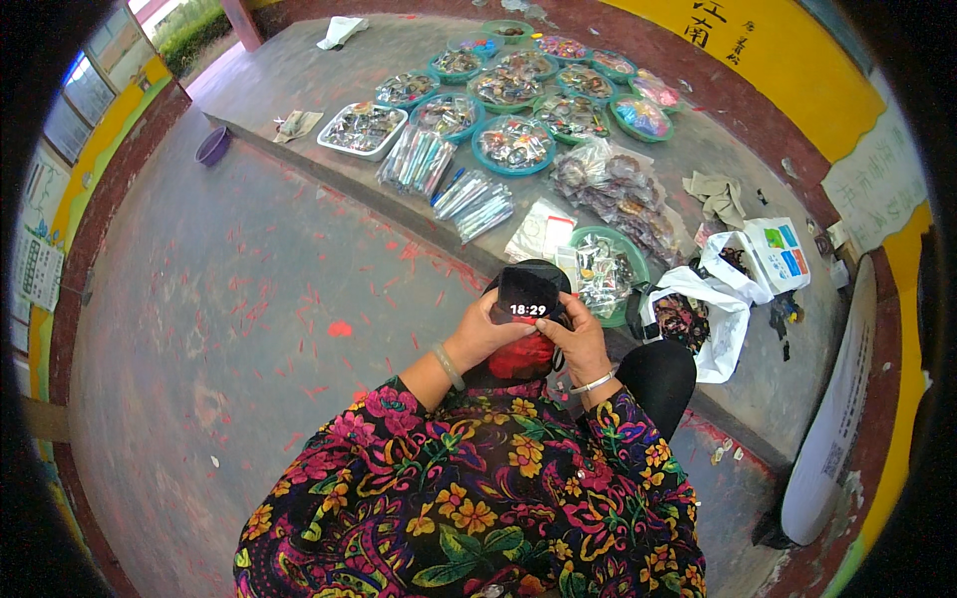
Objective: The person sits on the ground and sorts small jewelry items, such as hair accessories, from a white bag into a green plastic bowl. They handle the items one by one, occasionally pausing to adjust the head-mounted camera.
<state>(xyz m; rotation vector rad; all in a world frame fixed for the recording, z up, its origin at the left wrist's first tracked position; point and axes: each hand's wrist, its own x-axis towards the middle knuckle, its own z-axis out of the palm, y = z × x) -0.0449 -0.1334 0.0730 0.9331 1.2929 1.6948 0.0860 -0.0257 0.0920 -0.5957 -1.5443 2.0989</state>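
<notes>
Both hands, left hand [485, 334] and right hand [576, 339], are clasping the phone [525, 299] by its side edges, probably rigid, slick, breakable; best held there.

Soft, even daylight fills the scene, brightest at the upper left. Shadows are faint. Fisheye bending and black vignetting ring the edges.

A grey concrete ledge [299, 75] carries green bowls [513, 145] of wrapped goods and a white tray [362, 130]. Clear packets [474, 202], white bags [723, 299] and a cloth [718, 194] lie beside them.
</notes>
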